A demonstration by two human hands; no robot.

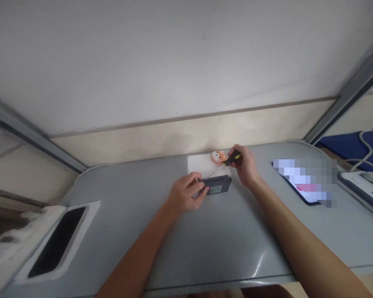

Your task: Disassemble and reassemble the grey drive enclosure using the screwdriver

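Note:
A dark grey box-shaped device (219, 185) with a row of vent slots and a pale green label stands on the grey tabletop. My left hand (188, 192) is closed around its left end. In my right hand (241, 163) is a screwdriver (232, 159) with a black and yellow handle. Its thin metal shaft slants down to the left, and the tip meets the device's upper left part near my left fingers, which hide the exact contact. Just behind lie a white sheet of paper (199, 163) and a round orange-and-white animal-faced object (218, 156).
A phone (304, 184) with a lit, blurred screen lies at the right, near a white power strip (362, 192) with cables. At the left, a black phone-like slab (57, 242) rests on white paper. A wall and metal posts (338, 99) bound the grey table (127, 198).

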